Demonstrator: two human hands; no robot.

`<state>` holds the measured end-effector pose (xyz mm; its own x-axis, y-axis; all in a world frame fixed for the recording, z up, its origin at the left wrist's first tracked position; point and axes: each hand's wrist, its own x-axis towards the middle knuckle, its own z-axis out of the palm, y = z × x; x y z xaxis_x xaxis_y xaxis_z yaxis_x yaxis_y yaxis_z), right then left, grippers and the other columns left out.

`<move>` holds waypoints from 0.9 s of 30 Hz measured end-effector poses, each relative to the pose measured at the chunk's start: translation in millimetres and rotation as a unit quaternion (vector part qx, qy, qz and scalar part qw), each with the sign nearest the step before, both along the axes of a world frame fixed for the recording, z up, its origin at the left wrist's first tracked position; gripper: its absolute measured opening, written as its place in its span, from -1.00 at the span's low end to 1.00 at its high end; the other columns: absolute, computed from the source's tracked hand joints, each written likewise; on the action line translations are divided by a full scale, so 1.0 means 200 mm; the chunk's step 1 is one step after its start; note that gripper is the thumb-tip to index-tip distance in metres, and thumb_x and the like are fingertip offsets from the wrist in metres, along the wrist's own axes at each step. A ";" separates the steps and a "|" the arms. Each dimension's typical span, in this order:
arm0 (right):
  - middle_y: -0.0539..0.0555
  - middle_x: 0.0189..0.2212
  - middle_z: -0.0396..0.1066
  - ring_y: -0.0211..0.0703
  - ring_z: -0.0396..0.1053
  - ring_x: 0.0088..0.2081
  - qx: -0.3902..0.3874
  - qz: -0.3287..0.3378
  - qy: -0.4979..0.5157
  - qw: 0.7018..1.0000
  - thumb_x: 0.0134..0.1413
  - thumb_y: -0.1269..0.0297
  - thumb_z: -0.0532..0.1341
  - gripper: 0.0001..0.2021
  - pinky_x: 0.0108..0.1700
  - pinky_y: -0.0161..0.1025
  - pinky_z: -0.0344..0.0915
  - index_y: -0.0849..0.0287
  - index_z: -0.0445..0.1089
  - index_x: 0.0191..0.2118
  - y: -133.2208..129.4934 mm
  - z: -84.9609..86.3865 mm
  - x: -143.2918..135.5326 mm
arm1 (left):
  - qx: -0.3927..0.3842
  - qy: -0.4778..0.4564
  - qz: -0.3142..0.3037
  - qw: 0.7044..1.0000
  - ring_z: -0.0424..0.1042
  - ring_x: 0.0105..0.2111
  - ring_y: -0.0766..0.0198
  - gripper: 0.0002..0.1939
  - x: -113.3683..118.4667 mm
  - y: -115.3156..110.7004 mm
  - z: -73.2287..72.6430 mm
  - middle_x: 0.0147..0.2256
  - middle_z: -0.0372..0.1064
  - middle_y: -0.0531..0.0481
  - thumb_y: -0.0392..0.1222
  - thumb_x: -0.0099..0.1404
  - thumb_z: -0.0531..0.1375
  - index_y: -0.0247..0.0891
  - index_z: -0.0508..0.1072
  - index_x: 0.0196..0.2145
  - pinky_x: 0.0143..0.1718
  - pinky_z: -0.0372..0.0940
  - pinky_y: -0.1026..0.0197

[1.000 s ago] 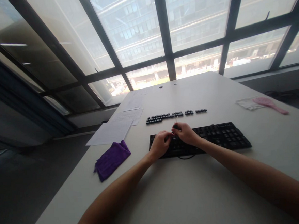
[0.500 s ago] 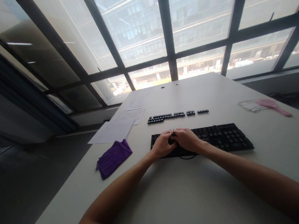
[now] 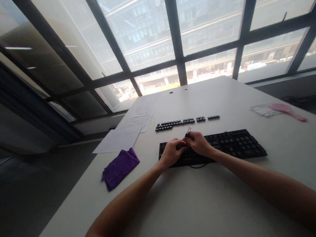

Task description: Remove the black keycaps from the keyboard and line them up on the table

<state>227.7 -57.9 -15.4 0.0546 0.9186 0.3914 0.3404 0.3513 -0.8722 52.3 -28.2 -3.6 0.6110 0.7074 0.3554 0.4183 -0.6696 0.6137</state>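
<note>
A black keyboard point(image 3: 234, 145) lies across the white table, its cable looping out at the near edge. Over its left half, my right hand point(image 3: 199, 143) is closed on a keycap puller point(image 3: 190, 128), whose thin wire prongs stick up past the fingers. My left hand point(image 3: 171, 153) is curled beside it, thumb and fingers drawn together against the right fingertips; whatever is between them is hidden. Beyond the keyboard, removed black keycaps point(image 3: 174, 123) sit in rows, with smaller groups point(image 3: 213, 117) to the right.
A folded purple cloth point(image 3: 121, 170) lies left of the keyboard. Printed papers point(image 3: 117, 139) run along the table's left edge. To the right, a pink hairbrush point(image 3: 286, 110) rests partly on a clear plastic bag point(image 3: 261, 110). Large windows point(image 3: 141, 29) stand behind the table point(image 3: 207, 201).
My right hand has risen slightly and turned, so the puller's wires now point up above it. My left hand has stayed nearly in place over the keyboard.
</note>
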 end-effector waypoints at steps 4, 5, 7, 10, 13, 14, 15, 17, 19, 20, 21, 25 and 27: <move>0.03 -0.53 0.42 -0.19 0.32 -0.45 0.037 -0.039 -0.004 0.999 0.18 0.19 0.18 -0.76 -0.37 -0.27 0.19 0.18 0.35 -0.47 -0.01 0.01 -0.01 | 0.000 -0.044 0.044 0.998 0.41 -0.36 0.29 -0.80 0.00 -0.01 0.01 -0.31 0.48 0.02 -0.28 0.19 0.33 -0.21 0.55 -0.19 -0.27 0.30 0.24; 0.05 -0.50 0.45 -0.18 0.34 -0.44 0.037 -0.038 -0.003 0.999 0.20 0.18 0.17 -0.76 -0.35 -0.27 0.21 0.18 0.37 -0.44 -0.02 0.01 -0.02 | -0.003 -0.054 0.050 0.997 0.41 -0.37 0.30 -0.78 0.00 -0.01 0.01 -0.31 0.49 0.04 -0.29 0.18 0.33 -0.21 0.54 -0.18 -0.28 0.31 0.25; 0.06 -0.48 0.48 -0.16 0.38 -0.43 0.021 -0.021 0.001 1.000 0.22 0.16 0.16 -0.78 -0.34 -0.26 0.24 0.16 0.39 -0.38 -0.01 0.00 -0.02 | -0.005 -0.070 0.056 0.996 0.42 -0.39 0.31 -0.75 0.00 -0.01 0.02 -0.34 0.48 0.06 -0.32 0.16 0.34 -0.21 0.52 -0.17 -0.29 0.32 0.26; 0.05 -0.48 0.49 -0.14 0.41 -0.44 -0.014 0.010 0.028 0.999 0.23 0.13 0.15 -0.80 -0.36 -0.26 0.26 0.14 0.39 -0.30 0.00 -0.01 -0.01 | 0.018 -0.080 0.061 0.995 0.42 -0.40 0.32 -0.76 0.00 -0.02 0.01 -0.36 0.44 0.08 -0.33 0.16 0.35 -0.22 0.48 -0.20 -0.28 0.33 0.26; 0.05 -0.47 0.49 -0.14 0.42 -0.44 -0.024 0.027 0.061 0.997 0.20 0.11 0.17 -0.78 -0.36 -0.26 0.28 0.15 0.37 -0.33 0.02 -0.02 -0.01 | 0.049 -0.085 0.047 0.994 0.40 -0.40 0.37 -0.82 0.00 -0.02 0.01 -0.26 0.39 0.04 -0.33 0.19 0.33 -0.23 0.45 -0.24 -0.30 0.34 0.27; 0.05 -0.48 0.48 -0.15 0.41 -0.44 -0.022 0.030 0.068 0.997 0.20 0.11 0.17 -0.78 -0.36 -0.25 0.28 0.16 0.37 -0.35 0.02 -0.02 0.00 | 0.057 -0.087 0.040 0.994 0.39 -0.41 0.38 -0.83 0.00 -0.02 0.01 -0.21 0.37 0.02 -0.33 0.20 0.32 -0.23 0.45 -0.23 -0.30 0.34 0.27; 0.05 -0.48 0.47 -0.15 0.40 -0.44 -0.019 0.031 0.073 0.997 0.19 0.11 0.18 -0.77 -0.36 -0.25 0.28 0.16 0.36 -0.37 0.03 -0.02 0.00 | 0.063 -0.090 0.034 0.993 0.38 -0.41 0.39 -0.82 0.00 -0.02 0.00 -0.18 0.36 0.01 -0.33 0.22 0.30 -0.23 0.45 -0.21 -0.30 0.35 0.28; 0.03 -0.50 0.44 -0.17 0.37 -0.45 -0.012 0.032 0.078 0.996 0.18 0.10 0.18 -0.76 -0.37 -0.25 0.27 0.17 0.34 -0.40 0.03 -0.01 0.00 | 0.077 -0.088 0.027 0.993 0.38 -0.40 0.40 -0.78 0.00 -0.02 0.00 -0.14 0.33 0.00 -0.34 0.25 0.28 -0.21 0.45 -0.14 -0.27 0.36 0.26; -0.01 -0.54 0.39 -0.20 0.32 -0.48 -0.004 0.029 0.074 0.997 0.19 0.11 0.17 -0.75 -0.39 -0.27 0.23 0.16 0.30 -0.42 0.03 0.00 0.00 | 0.091 -0.078 0.014 0.993 0.38 -0.37 0.39 -0.77 0.00 -0.02 -0.01 -0.12 0.32 -0.01 -0.34 0.27 0.26 -0.19 0.47 -0.11 -0.22 0.37 0.24; -0.03 -0.56 0.36 -0.22 0.29 -0.49 0.001 0.025 0.067 0.997 0.19 0.11 0.17 -0.74 -0.41 -0.28 0.20 0.16 0.28 -0.43 0.03 0.00 0.00 | 0.096 -0.071 0.006 0.993 0.39 -0.36 0.38 -0.79 0.00 -0.01 -0.02 -0.12 0.32 -0.02 -0.33 0.29 0.25 -0.18 0.48 -0.11 -0.20 0.37 0.22; -0.04 -0.57 0.32 -0.24 0.25 -0.51 0.004 0.022 0.058 0.998 0.19 0.12 0.17 -0.74 -0.42 -0.28 0.17 0.15 0.27 -0.45 0.02 0.00 0.00 | 0.099 -0.065 -0.001 0.993 0.39 -0.34 0.36 -0.81 0.00 -0.01 -0.02 -0.11 0.32 -0.03 -0.32 0.30 0.24 -0.18 0.49 -0.12 -0.19 0.37 0.21; -0.06 -0.59 0.27 -0.25 0.20 -0.51 0.011 0.015 0.044 0.999 0.19 0.13 0.16 -0.74 -0.44 -0.29 0.11 0.15 0.24 -0.45 0.01 0.01 0.00 | 0.101 -0.057 -0.010 0.993 0.39 -0.32 0.34 -0.85 0.00 -0.01 -0.03 -0.12 0.34 -0.05 -0.27 0.32 0.23 -0.19 0.52 -0.14 -0.20 0.39 0.20; -0.06 -0.59 0.26 -0.25 0.20 -0.51 0.014 0.007 0.046 0.999 0.19 0.14 0.16 -0.73 -0.45 -0.29 0.10 0.14 0.22 -0.47 0.01 0.01 0.00 | 0.097 -0.062 -0.019 0.993 0.40 -0.30 0.30 -0.85 0.00 -0.02 -0.02 -0.15 0.36 -0.06 -0.24 0.30 0.26 -0.19 0.53 -0.15 -0.20 0.39 0.20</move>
<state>226.9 -55.1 -13.6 0.0786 0.9083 0.4109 0.2541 0.3803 -0.8893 52.4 -32.0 -6.9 0.5795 0.5951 0.5568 0.3194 -0.7944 0.5166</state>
